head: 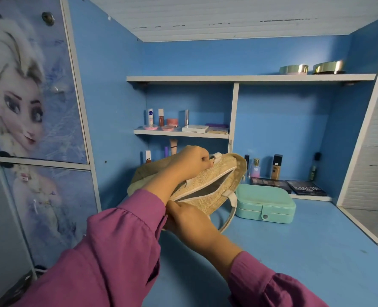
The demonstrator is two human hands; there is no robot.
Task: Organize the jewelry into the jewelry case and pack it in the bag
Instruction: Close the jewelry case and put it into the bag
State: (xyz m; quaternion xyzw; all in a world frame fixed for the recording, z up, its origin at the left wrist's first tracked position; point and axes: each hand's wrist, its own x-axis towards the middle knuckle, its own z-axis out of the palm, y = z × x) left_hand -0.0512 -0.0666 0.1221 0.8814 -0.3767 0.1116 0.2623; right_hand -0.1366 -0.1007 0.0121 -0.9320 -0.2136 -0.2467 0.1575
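A beige woven bag (pixel 216 173) with white trim and white handles is held tilted above the blue desk, its zip mouth gaping and showing a grey lining. My left hand (pixel 192 160) grips the bag's far rim at a white handle. My right hand (pixel 183 214) pinches the near end of the opening by the zip. To the right of the bag, the mint-green jewelry case (pixel 265 204) lies shut on the desk, its snap tab fastened at the front. No loose jewelry is visible.
Two dark makeup palettes (pixel 307 188) lie behind the case, with bottles (pixel 276 167) standing along the back wall. Small shelves (pixel 181 132) hold cosmetics; two round gold tins (pixel 294 69) sit on the top shelf. A cupboard door with a cartoon print (pixel 28 96) stands at the left.
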